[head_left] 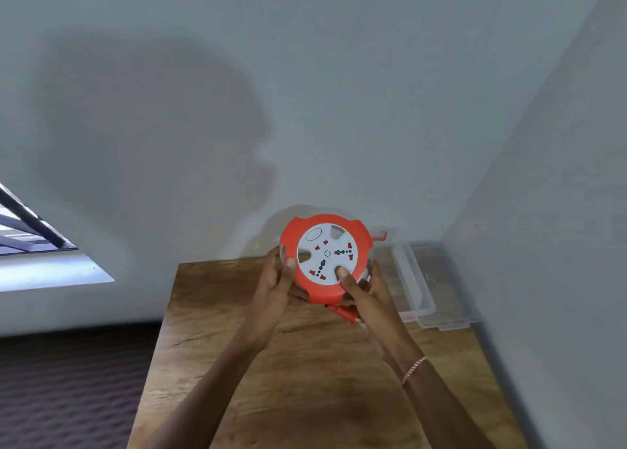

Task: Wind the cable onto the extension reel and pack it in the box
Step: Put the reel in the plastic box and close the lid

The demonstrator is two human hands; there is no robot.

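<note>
The extension reel (326,257) is round, with an orange rim and a white socket face. I hold it up above the wooden table (305,363), face tilted toward me. My left hand (274,285) grips its left edge, thumb on the rim. My right hand (364,294) grips the lower right, thumb pressed into a notch of the white face. A red-and-white plug end of the cable (349,314) hangs just below the reel by my right palm. The clear plastic box (427,289) sits at the table's far right against the wall; its red latch (381,236) shows behind the reel.
Grey walls close in behind and to the right of the table. A window (34,238) with dark bars is at the left. Dark patterned carpet (68,380) lies beyond the table's left edge.
</note>
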